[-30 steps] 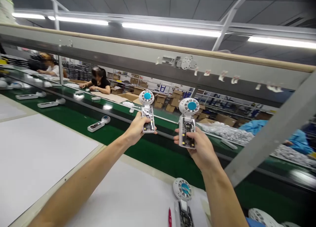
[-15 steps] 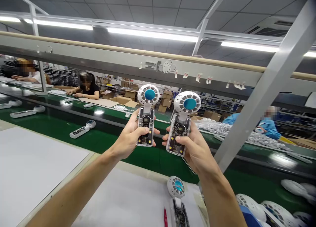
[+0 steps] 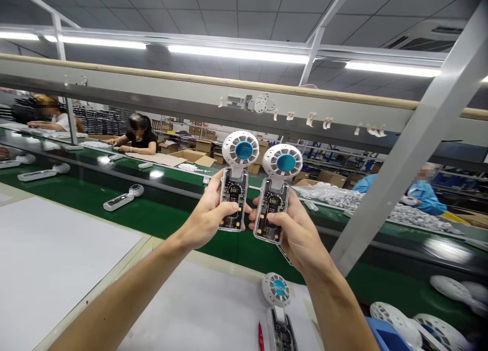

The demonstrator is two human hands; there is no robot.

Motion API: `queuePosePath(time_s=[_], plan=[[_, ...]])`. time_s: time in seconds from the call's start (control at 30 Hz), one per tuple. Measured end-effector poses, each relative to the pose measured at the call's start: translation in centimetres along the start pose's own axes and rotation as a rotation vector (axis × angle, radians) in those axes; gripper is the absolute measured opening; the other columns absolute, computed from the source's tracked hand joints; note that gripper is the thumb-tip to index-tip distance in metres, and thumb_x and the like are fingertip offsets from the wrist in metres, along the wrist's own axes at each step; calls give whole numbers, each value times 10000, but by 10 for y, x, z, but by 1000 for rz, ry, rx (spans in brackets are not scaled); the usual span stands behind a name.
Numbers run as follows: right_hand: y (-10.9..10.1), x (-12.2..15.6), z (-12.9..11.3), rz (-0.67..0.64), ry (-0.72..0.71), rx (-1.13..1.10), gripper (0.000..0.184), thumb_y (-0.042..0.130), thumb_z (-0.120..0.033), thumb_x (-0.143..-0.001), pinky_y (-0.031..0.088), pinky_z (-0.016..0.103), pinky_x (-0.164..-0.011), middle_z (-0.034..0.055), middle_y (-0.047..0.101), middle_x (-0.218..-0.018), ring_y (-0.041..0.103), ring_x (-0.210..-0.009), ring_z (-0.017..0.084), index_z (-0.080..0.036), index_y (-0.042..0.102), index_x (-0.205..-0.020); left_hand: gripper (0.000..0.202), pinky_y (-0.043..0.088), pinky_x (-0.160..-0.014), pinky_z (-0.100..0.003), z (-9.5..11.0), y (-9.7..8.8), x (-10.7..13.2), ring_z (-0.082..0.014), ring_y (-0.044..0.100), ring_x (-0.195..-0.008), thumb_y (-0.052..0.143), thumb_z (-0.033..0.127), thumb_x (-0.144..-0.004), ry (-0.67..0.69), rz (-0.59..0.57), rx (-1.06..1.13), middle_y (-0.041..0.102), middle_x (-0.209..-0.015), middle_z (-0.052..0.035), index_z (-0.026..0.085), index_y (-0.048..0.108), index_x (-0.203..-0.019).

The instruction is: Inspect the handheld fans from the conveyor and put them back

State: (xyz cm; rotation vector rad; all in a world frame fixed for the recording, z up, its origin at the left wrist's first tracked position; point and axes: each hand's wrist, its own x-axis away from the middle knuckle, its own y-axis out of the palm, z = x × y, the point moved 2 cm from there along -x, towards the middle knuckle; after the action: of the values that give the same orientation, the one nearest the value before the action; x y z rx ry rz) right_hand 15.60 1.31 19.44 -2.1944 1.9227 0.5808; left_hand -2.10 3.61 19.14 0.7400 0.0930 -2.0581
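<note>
Nearest us, a red pen (image 3: 261, 337) lies just left of a resting fan (image 3: 281, 314) on the white worktop (image 3: 198, 300), that fan's head pointing far. Beyond, our left hand (image 3: 208, 217) grips the left fan (image 3: 233, 191), thumb across its clear front, fingers closed behind; our right hand (image 3: 299, 231) grips the right fan (image 3: 273, 201) likewise. Both stand close together before the green belt (image 3: 160, 213), heads up, long axes near upright, tops leaning right. At far left sits a person in black (image 3: 142, 140).
</note>
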Motion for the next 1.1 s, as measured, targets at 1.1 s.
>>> queuePosePath(time_s=[1.1], plan=[[0,4,-5,-12,64,-50,702,693,-202,-760,635,345,-711,38,723,-1039,730,-841,215,-282,399,-1393,753,585,-592,-311,-2,7,1,-184,689,-653,696,206,-760,-81,141,91,681,-905,-46,201,307,-1406]])
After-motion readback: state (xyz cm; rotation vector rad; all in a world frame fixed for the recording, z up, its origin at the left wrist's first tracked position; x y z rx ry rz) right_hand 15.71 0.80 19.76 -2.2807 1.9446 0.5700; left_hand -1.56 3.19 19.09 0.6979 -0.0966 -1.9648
